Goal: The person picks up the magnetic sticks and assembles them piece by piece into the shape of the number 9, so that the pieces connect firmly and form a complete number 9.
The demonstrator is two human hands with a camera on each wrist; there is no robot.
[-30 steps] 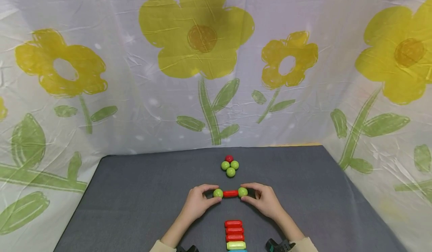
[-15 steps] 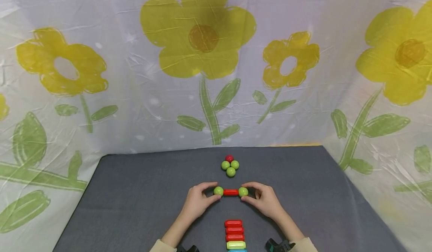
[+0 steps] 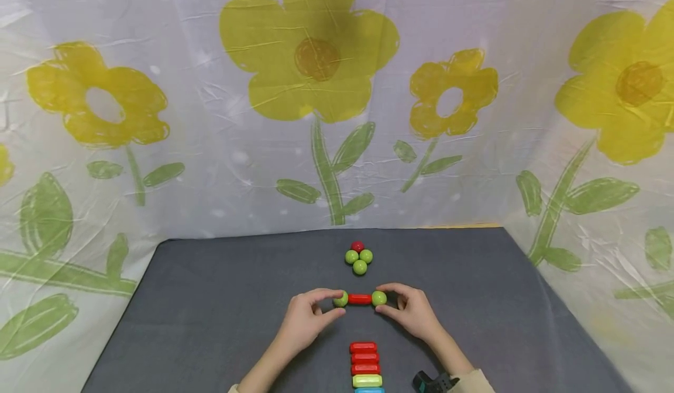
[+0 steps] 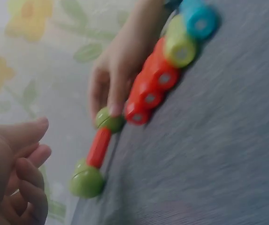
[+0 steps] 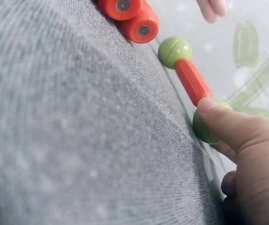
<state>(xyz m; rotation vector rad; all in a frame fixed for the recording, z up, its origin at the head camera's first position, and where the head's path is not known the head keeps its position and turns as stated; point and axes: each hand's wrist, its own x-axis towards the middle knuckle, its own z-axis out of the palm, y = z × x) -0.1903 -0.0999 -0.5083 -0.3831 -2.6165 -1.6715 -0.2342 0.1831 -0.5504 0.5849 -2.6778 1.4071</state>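
A red rod (image 3: 360, 299) joins two green balls, one at each end, and lies crosswise in the middle of the grey table. My right hand (image 3: 413, 311) pinches the right green ball (image 3: 379, 298) between thumb and fingers, as the right wrist view also shows. Beside the left green ball (image 4: 87, 182) is my left hand (image 4: 17, 173), its fingers apart from the ball and holding nothing. In the head view, the left hand's fingertips partly cover that ball.
Beyond the rod sit three green balls (image 3: 360, 267) and a red ball (image 3: 357, 246), clustered together. Nearer the front, red rods (image 3: 365, 358), a yellow rod (image 3: 367, 381) and a blue rod (image 3: 369, 390) lie in a column. A flowered cloth (image 3: 237, 165) hangs behind the table.
My left hand has let go of the left green ball and drawn slightly back to the left. The right hand keeps its pinch, and the joined piece shifted slightly away from me.
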